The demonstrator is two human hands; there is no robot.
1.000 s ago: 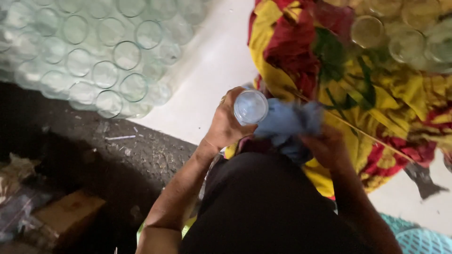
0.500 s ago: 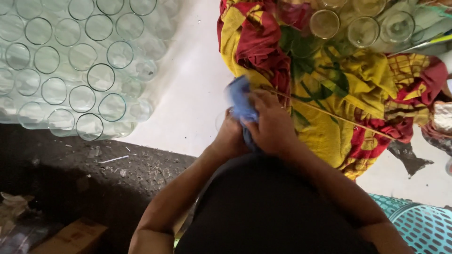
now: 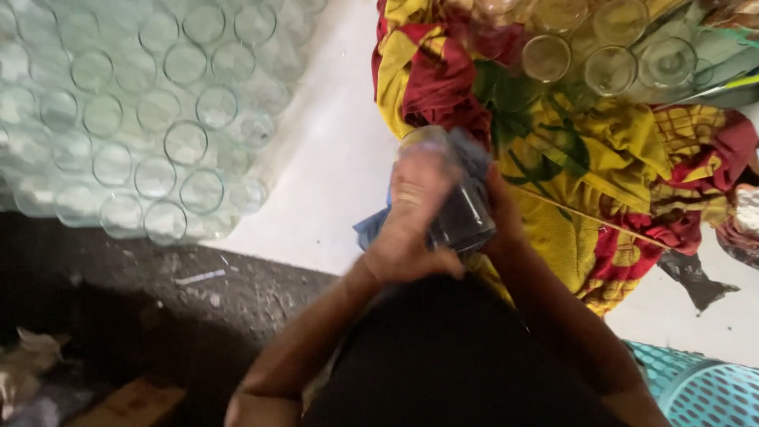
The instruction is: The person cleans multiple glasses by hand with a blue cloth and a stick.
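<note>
Two hands are wrapped around one clear glass jar (image 3: 458, 207) right in the middle of the view, just above the person's dark lap. The left hand (image 3: 411, 229) is closed over the near side of the jar, fingers curled round it, a bit motion-blurred. The right hand (image 3: 500, 215) is mostly hidden behind the jar; only its edge and wrist show, pressed against the far side of the glass, so it looks like it's gripping too, though I can't make out the fingers. A blue cloth (image 3: 378, 228) is bunched around the jar, poking out to the left of it below the left hand and showing again at the jar's top.

Directly behind the jar there's a crumpled yellow, red and green patterned cloth (image 3: 569, 158) spread over the white floor (image 3: 332, 166). Up past the jar to the right, a few loose jars (image 3: 609, 55) sit on that patterned cloth, mouths up. Well off to the jar's left is a big packed block of empty glass jars (image 3: 134, 119), all mouths up in rows. Down to the right of the jar, a corner of a teal plastic basket (image 3: 696, 391) peeks in.
</note>
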